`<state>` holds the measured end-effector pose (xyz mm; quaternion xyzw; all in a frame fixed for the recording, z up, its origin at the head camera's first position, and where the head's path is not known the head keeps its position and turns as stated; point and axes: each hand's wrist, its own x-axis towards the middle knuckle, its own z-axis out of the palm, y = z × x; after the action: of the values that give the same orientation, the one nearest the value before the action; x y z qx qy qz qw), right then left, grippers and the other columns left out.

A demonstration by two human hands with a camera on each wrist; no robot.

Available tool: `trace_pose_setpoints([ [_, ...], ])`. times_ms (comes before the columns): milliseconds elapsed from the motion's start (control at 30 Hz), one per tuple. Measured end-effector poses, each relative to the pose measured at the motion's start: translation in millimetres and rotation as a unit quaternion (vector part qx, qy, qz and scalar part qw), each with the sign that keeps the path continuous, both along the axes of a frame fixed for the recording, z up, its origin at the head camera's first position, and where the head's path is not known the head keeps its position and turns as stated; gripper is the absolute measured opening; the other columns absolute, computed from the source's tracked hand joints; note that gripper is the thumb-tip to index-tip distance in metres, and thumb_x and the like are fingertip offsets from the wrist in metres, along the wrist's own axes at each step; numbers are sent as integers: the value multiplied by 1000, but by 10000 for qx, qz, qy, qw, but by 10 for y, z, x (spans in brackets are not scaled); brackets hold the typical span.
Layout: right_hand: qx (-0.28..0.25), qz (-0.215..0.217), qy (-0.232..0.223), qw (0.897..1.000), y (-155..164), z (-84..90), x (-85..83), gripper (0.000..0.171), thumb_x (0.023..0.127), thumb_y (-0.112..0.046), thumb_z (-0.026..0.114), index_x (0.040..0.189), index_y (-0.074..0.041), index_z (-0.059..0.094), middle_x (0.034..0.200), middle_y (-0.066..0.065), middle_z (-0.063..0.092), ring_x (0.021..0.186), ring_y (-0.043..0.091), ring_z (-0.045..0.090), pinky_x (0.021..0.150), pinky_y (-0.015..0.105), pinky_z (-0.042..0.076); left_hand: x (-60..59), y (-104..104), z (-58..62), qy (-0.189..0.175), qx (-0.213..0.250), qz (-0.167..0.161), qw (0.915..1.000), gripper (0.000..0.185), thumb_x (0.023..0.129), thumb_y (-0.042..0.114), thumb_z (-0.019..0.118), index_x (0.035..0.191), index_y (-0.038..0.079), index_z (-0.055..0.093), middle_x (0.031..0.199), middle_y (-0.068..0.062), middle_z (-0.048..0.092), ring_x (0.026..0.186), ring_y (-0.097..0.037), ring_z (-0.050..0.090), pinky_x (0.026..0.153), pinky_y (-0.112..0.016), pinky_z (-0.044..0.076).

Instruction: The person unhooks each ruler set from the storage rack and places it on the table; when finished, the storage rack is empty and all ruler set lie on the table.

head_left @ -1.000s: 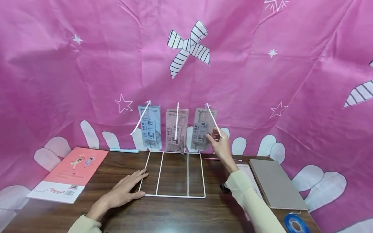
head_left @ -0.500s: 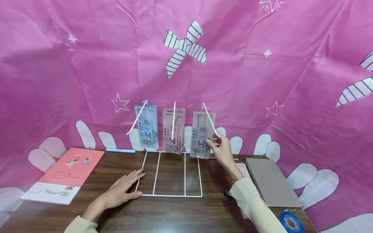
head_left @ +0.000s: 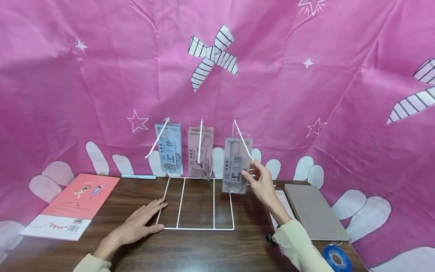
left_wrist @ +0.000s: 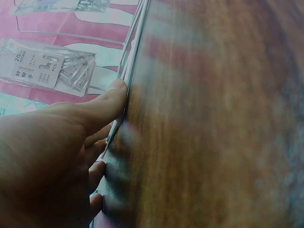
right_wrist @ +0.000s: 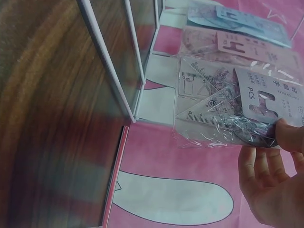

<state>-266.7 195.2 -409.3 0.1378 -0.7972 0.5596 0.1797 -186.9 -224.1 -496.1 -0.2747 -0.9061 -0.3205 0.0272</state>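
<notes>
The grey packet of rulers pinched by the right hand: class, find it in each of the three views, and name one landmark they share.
Head: grey packet hangs right of centre, on the rightmost hook.
Left wrist: not surely in it; the packets there can't be told apart.
Right wrist: right of centre, thumb on it.
Shared landmark: white wire rack.

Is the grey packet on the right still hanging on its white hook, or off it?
Cannot tell. The right hand pinches the grey packet low on the white hook, but its hole is not visible.
</notes>
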Motion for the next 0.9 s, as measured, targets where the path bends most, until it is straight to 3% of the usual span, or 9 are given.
trace_pose_setpoints([
  [267, 70, 32, 25, 10000, 41, 20, 191, 21, 94, 1, 75, 113, -1, 69, 102, 16, 75, 88, 20, 71, 80, 26, 59, 0, -1, -12, 44, -51, 19, 10000, 66, 97, 37, 72, 152, 4, 53, 162, -21, 43, 146, -53, 37, 111, -76, 26],
  [500, 238, 37, 145, 9996, 73, 14, 320, 19, 93, -1, 76, 111, -4, 70, 92, 13, 74, 80, 19, 68, 74, 29, 59, -8, -4, -59, 179, 83, 5, 9998, 66, 97, 35, 74, 152, 5, 54, 161, -21, 44, 144, -55, 39, 115, -71, 26],
  [700, 213, 195, 243, 9993, 102, 19, 428, 17, 94, -1, 76, 110, -5, 70, 93, 9, 74, 85, 16, 68, 78, 28, 60, -27, -24, -117, 251, 186, -12, 9995, 65, 96, 35, 74, 151, 6, 54, 161, -20, 45, 144, -54, 39, 115, -70, 26],
  [800, 278, 169, 275, 9991, 117, 27, 490, 16, 94, -2, 77, 108, -6, 70, 91, 8, 74, 82, 15, 67, 75, 27, 59, -50, -46, -182, 364, 179, -21, 9992, 65, 97, 36, 73, 152, 9, 54, 161, -18, 45, 145, -51, 40, 125, -52, 18],
  [833, 317, 145, 286, 9990, 122, 31, 514, 16, 94, -3, 77, 108, -7, 70, 90, 7, 73, 81, 14, 67, 73, 27, 58, -63, -57, -213, 432, 154, -10, 9989, 65, 97, 37, 73, 153, 10, 54, 162, -16, 45, 145, -50, 40, 127, -42, 14],
  [867, 349, 124, 293, 9989, 129, 34, 535, 16, 93, -4, 77, 107, -7, 70, 89, 6, 73, 79, 14, 66, 72, 27, 58, -68, -62, -223, 460, 202, -35, 9987, 65, 96, 36, 74, 153, 10, 54, 162, -16, 45, 145, -50, 40, 126, -44, 14],
  [900, 383, 100, 291, 9988, 135, 38, 556, 16, 93, -4, 77, 107, -8, 70, 88, 6, 73, 78, 13, 65, 70, 27, 57, -74, -68, -238, 484, 188, -26, 9986, 65, 97, 37, 74, 153, 12, 54, 162, -15, 45, 146, -48, 40, 126, -34, 10],
])
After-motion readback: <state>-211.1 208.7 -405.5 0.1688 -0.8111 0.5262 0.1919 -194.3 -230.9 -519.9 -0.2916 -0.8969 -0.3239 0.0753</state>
